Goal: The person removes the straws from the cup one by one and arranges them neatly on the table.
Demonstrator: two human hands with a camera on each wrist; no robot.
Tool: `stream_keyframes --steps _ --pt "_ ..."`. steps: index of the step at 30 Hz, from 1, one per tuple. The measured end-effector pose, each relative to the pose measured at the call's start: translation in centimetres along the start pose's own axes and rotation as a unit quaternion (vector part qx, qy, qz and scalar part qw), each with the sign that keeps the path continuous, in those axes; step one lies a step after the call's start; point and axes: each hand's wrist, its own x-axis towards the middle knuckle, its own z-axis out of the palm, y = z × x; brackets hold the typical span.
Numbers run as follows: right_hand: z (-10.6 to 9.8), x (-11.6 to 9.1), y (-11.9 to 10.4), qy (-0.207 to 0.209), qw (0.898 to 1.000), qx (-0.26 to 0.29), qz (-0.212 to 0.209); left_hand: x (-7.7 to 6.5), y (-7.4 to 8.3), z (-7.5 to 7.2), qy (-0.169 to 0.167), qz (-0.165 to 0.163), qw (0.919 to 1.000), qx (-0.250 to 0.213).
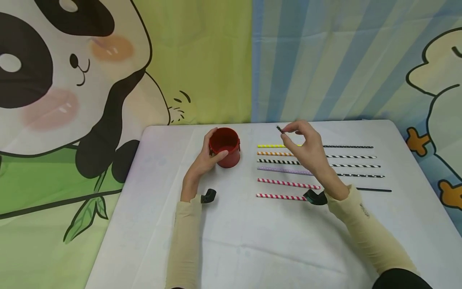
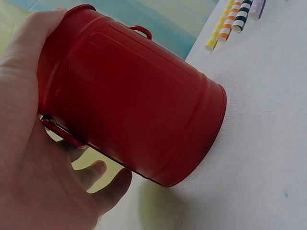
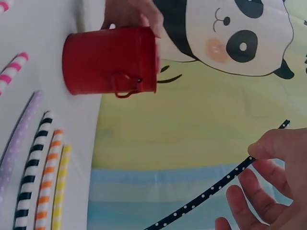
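Note:
My left hand (image 1: pixel 202 163) grips a red bucket (image 1: pixel 232 157) by its side, thumb at the rim, on the white table. In the left wrist view the bucket (image 2: pixel 134 100) has small side handles, and fingers curl behind it. Above the straws, my right hand (image 1: pixel 308 146) pinches a thin black straw with white dots (image 3: pixel 211 190) between thumb and fingertips. Only a short end of that straw (image 1: pixel 279 129) shows in the head view. The right wrist view shows it slanting, with the bucket (image 3: pixel 110 62) beyond.
Under my right arm lie rows of straws: yellow (image 1: pixel 265 146), orange-striped (image 1: pixel 270 153), black-striped (image 1: pixel 274 161), purple (image 1: pixel 278 170) and red-striped (image 1: pixel 285 183). Several thin black patterned straws (image 1: pixel 355 166) and a plain black one (image 1: pixel 375 190) lie to their right. Printed curtains hang behind.

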Motion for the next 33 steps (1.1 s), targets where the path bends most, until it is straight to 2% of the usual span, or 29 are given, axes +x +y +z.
stream_keyframes --steps 7,9,12,15,20,27,33 --pt "0.1 -0.4 0.6 -0.014 0.994 -0.077 -0.076 0.1 -0.2 0.0 0.000 0.002 1.0000 -0.004" --pt "0.2 -0.5 0.8 -0.016 0.988 -0.115 -0.105 0.1 -0.2 -0.1 -0.002 0.001 1.0000 -0.001" --pt "0.5 -0.9 1.1 -0.018 0.973 -0.176 -0.151 0.1 -0.2 -0.1 -0.004 0.002 1.0000 0.002" --pt "0.7 -1.4 1.4 -0.025 0.960 -0.216 -0.179 0.2 -0.2 -0.1 -0.004 0.004 1.0000 0.003" --pt "1.0 -2.1 2.1 -0.050 0.952 -0.240 -0.186 0.1 -0.2 -0.1 0.000 0.005 1.0000 0.002" --pt "0.6 -3.0 2.9 -0.096 0.940 -0.279 -0.169 0.9 -2.8 -0.4 0.008 0.024 0.9996 0.008" --pt "-0.3 -3.9 3.3 -0.112 0.934 -0.299 -0.159 0.3 -0.9 -0.2 -0.003 0.019 0.9998 -0.001"
